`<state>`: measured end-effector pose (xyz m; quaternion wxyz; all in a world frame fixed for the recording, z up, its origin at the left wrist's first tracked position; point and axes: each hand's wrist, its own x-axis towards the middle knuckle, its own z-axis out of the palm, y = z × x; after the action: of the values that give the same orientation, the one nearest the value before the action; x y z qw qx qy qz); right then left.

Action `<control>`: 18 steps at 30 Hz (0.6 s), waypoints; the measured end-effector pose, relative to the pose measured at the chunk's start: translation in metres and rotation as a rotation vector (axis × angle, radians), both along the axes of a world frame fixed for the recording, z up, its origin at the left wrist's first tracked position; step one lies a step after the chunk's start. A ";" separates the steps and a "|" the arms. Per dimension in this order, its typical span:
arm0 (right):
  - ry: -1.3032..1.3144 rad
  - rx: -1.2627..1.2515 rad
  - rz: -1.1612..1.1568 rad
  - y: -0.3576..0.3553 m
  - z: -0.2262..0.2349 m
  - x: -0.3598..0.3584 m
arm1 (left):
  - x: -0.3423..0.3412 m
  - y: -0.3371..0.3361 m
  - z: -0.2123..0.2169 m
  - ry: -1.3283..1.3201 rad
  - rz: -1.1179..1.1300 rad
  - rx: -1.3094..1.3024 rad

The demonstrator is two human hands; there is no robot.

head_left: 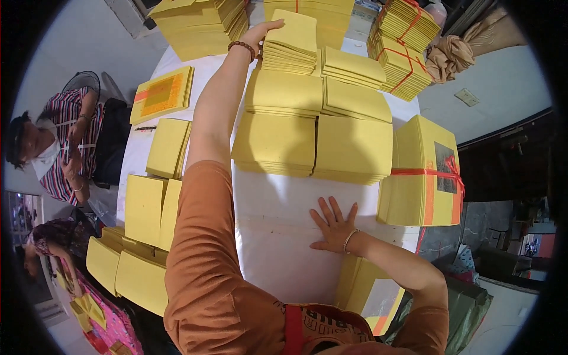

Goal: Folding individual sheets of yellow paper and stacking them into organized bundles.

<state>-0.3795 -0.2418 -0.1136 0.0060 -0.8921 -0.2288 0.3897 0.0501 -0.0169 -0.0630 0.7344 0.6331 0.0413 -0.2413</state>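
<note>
Paper stacks (278, 142) in rows fill the table's (278, 236) far half. Tied bundle (423, 174) right of them. Loose stacks (148, 207) line the left edge.

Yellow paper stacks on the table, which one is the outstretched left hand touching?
The left hand rests on the far stack, the tallest loose pile in the middle rows; the nearer stacks lie untouched.
</note>
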 end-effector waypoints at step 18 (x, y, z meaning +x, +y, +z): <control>0.020 0.048 -0.023 0.000 0.001 -0.001 | -0.047 -0.002 0.038 -0.184 0.352 0.043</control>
<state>-0.3802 -0.2422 -0.1128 0.0343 -0.8902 -0.2278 0.3929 0.0030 -0.0184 -0.0251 0.7521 0.6511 0.0891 -0.0494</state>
